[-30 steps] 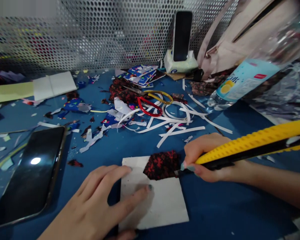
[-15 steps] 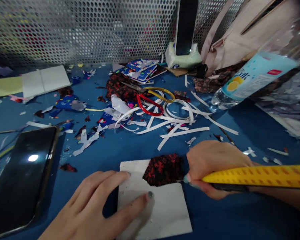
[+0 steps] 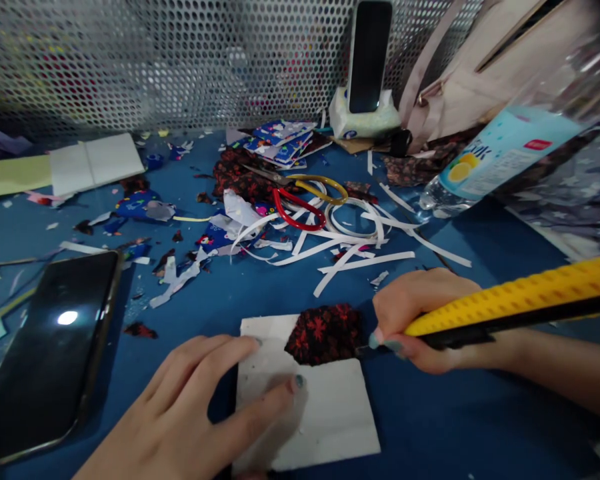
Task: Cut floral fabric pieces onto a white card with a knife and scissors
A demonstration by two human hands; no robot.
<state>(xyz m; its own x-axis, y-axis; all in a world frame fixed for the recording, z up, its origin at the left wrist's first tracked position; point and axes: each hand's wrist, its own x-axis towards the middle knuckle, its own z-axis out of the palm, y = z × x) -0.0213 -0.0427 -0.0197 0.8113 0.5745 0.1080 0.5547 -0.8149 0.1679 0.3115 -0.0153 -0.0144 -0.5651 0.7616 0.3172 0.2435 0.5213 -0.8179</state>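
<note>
A white square card point(image 3: 325, 413) lies on the blue table before me. My left hand point(image 3: 200, 400) rests on its left side, fingers spread, thumb and fingertips touching the surface. On the card's upper right sits a black paper or cloth piece with red flowers point(image 3: 325, 335). My right hand point(image 3: 425, 320) is wrapped round a yellow and black utility knife point(image 3: 520, 297) by its front end. The blade's tip meets the right edge of the patterned piece, near the card's edge. The knife's long handle slants up to the right.
Red and yellow-handled scissors point(image 3: 300, 200) lie among white paper strips point(image 3: 353, 267) and scraps. A dark phone point(image 3: 50, 360) lies at left; another phone point(image 3: 371, 57) stands on a tissue pack point(image 3: 363, 113). A tilted bottle point(image 3: 510, 153) leans at right, before a perforated metal panel point(image 3: 180, 60).
My right hand has shifted slightly up, and the knife's handle has tilted from nearly level to rising rightward. My left hand stays on the card.
</note>
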